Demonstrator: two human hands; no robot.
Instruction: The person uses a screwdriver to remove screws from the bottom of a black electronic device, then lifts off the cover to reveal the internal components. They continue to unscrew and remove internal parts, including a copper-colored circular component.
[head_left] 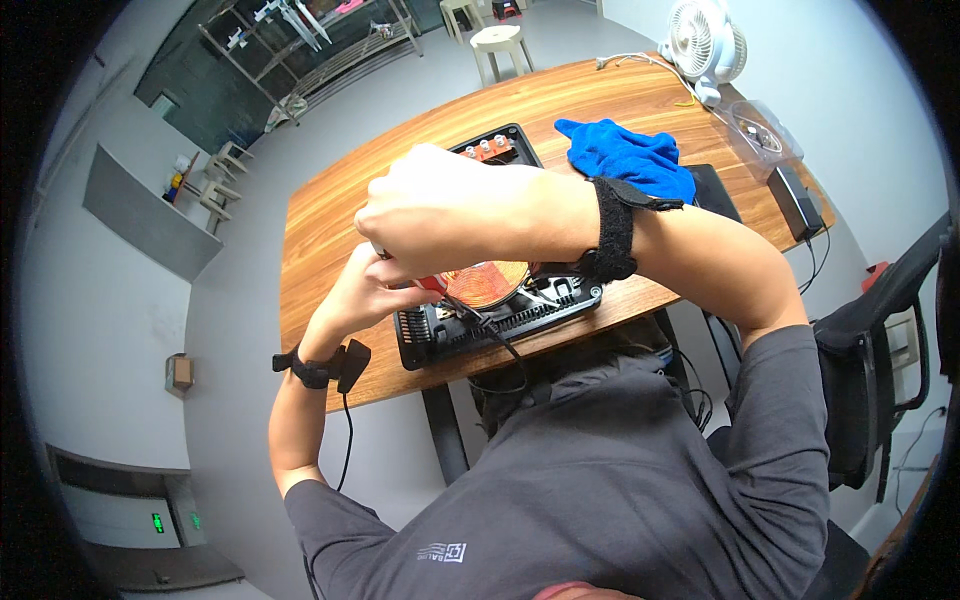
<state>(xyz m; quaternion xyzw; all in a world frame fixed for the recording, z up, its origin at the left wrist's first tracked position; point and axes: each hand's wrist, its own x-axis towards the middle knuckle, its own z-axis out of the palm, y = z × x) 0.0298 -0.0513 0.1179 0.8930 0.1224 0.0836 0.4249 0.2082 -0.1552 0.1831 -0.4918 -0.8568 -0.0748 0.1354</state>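
An opened induction cooker point(504, 333) lies on the table in front of me, its black casing showing vents, wires and a round copper coil point(487, 285). Over its left part, my right hand point(440, 205) is closed in a fist, and whatever is inside it is hidden. Just below and to the left, my left hand point(366, 293) has its fingers closed, thumb pointing at the coil. A small red piece point(432, 284) shows at that thumb's tip; I cannot tell which hand holds it. The two hands overlap and cover part of the cooker.
Beyond the cooker's right side lies a crumpled blue cloth point(630, 160), on the wooden table point(350, 190). A white fan point(704, 45), a clear plastic box point(765, 135) and a black power adapter point(795, 203) stand at the right edge. A black chair point(860, 370) is at right.
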